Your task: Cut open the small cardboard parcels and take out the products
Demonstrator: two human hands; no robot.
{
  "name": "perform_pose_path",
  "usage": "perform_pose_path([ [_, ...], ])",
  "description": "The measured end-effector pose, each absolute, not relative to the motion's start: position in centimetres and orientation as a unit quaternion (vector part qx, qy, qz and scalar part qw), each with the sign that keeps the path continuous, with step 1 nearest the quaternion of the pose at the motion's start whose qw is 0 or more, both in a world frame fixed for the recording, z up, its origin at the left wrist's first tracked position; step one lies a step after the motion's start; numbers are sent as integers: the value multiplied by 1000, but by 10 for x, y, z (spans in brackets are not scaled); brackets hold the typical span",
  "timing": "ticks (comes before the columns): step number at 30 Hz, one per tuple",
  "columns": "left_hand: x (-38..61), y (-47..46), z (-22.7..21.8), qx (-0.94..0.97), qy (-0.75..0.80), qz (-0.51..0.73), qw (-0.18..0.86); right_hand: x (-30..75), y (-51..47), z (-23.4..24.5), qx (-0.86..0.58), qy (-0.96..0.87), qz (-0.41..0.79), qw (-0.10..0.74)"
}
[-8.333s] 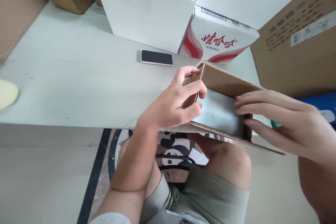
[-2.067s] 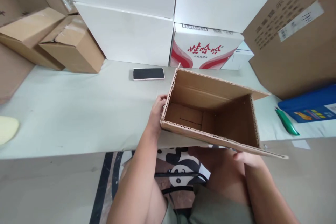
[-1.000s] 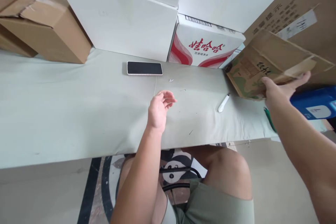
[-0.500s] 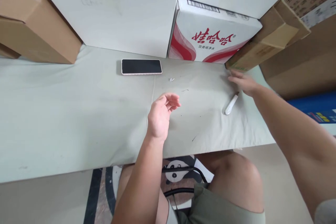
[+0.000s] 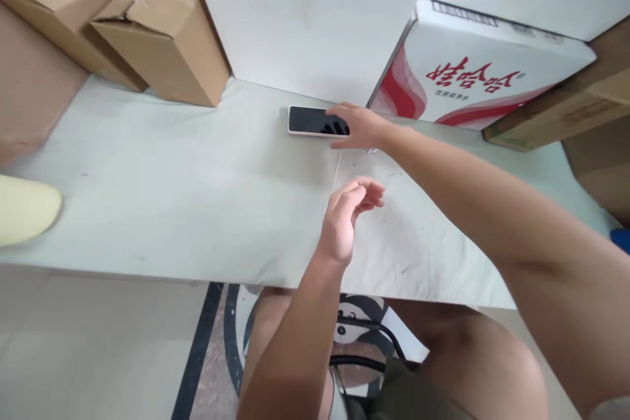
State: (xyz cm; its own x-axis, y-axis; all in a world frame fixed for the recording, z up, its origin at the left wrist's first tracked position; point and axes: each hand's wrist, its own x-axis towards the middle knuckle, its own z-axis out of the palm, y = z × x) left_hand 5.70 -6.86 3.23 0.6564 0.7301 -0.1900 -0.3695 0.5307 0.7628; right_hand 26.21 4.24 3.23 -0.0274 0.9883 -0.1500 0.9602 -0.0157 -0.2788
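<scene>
A smartphone with a dark screen and a pale edge lies flat near the back of the cloth-covered table. My right hand reaches across to the phone's right end, thumb and fingers spread around it. The fingers are mirrored in the screen; whether they touch it I cannot tell. Just under my right wrist a small white piece, perhaps an earbud, peeks out. My left hand hangs over the table nearer to me, fingers loosely bent and apart, holding nothing.
White boxes and a red-and-white water carton wall off the back. Brown cardboard boxes stand at the left and right. A pale yellow rounded object enters from the left edge.
My right hand has swept left from beside the right-hand cardboard to the phone. The white-handled tool is now hidden behind my right arm. The view has turned left; my left hand keeps its pose.
</scene>
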Motion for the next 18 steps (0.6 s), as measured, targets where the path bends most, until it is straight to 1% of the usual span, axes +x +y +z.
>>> perform_pose_path([
  [4,39,-61,34,347,252,343,836,241,105,25,-691,-707,144,-40],
  [8,21,-52,36,356,239,352,832,244,124,22,-699,-694,147,-91],
  [13,10,-35,41,349,251,367,825,247,125,21,-700,-694,133,-100],
  [18,7,-29,42,329,243,381,829,238,119,28,-733,-657,141,-102],
])
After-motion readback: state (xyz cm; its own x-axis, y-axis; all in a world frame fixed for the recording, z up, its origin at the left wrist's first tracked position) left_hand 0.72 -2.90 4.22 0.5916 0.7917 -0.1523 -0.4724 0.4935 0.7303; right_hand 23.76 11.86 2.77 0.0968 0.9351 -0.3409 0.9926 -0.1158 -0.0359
